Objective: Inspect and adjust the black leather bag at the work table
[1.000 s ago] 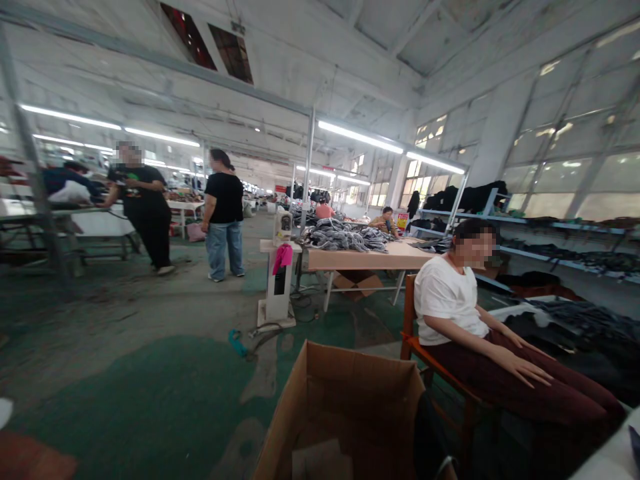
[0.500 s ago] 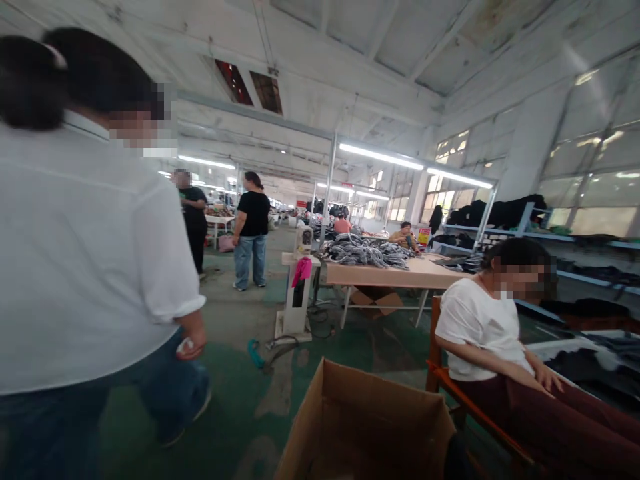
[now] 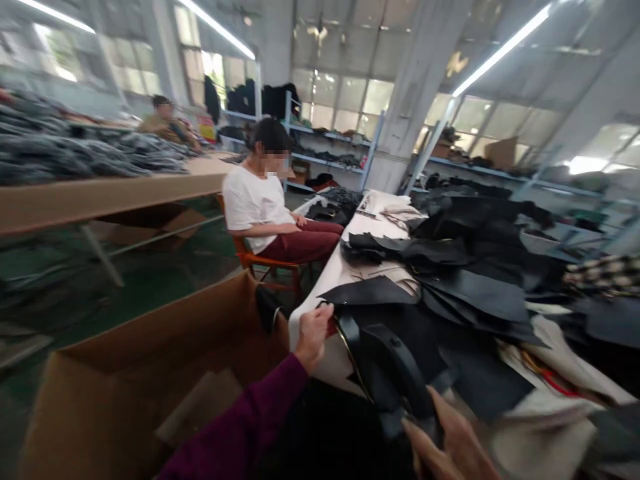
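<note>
My left hand [image 3: 314, 339] pinches the piece [image 3: 364, 352], my right hand [image 3: 453, 443] grips its strap [image 3: 401, 357] — best held taut, untwisted.

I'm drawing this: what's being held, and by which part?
A black item: the left grip pinches its far end; the right grip holds its near end.

Left grip [image 3: 314, 333], right grip [image 3: 456, 437] newly visible

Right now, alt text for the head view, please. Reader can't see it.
The left hand pinches one end of a curved black item while the right hand grips nearer the camera, beside a pale table piled with black sheets. An open cardboard box is at left; beyond it, a seated person.
</note>
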{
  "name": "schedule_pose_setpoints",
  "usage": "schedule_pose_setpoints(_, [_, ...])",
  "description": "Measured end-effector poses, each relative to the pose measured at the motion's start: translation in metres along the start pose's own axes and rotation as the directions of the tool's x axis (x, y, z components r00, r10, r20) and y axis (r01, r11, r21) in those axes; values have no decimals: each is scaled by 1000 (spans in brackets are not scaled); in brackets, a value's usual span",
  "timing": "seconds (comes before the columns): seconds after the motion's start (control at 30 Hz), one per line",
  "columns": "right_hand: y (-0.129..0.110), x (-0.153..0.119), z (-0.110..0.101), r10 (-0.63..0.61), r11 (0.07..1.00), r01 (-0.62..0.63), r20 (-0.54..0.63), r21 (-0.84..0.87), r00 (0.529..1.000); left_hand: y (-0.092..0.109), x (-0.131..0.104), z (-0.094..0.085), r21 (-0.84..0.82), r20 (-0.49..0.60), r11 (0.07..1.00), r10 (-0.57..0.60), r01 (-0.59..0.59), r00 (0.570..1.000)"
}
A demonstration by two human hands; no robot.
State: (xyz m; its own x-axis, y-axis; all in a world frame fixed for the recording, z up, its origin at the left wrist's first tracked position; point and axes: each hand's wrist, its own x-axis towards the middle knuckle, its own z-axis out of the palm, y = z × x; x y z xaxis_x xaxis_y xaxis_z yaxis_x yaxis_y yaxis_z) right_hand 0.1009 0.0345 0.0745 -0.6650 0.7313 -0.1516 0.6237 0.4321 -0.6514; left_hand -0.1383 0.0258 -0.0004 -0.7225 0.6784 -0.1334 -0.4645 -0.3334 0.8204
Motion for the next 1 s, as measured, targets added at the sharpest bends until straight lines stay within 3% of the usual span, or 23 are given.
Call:
schedule_pose_setpoints(0.1, [-11, -9, -3, 20, 997, -26, 80, 66, 997, -3, -2, 2, -55, 30, 998, -32, 34, 999])
schedule_pose_setpoints(0.3, [-30, -3, -3, -25, 999, 27, -73, 33, 997, 5, -19, 10, -28, 79, 1000, -8, 10, 997])
schedule_pose_setpoints(0.47, [-38, 17, -9, -97, 979, 92, 14, 183, 995, 2, -29, 17, -110, 78, 994, 1, 7, 997])
schedule_pose_setpoints(0.63, [-27, 27, -16, -89, 976, 111, -122, 189, 989, 0, -20, 9, -99, -10, 994, 33, -34, 999])
schedule_pose_setpoints(0.8, [-5, 9, -25, 0, 988, 28, -185, 151, 983, -8, -10, 4, 44, -114, 999, -14, 19, 993])
schedule_pose_setpoints(0.87, [-2, -2, -28, 17, 988, 7, -154, 152, 988, -17, -5, 4, 116, -129, 993, 42, -27, 991])
schedule_pose_setpoints(1.0, [-7, -18, -27, 26, 989, -14, -82, 149, 996, -36, 0, 5, 225, -77, 945, 260, -237, 963])
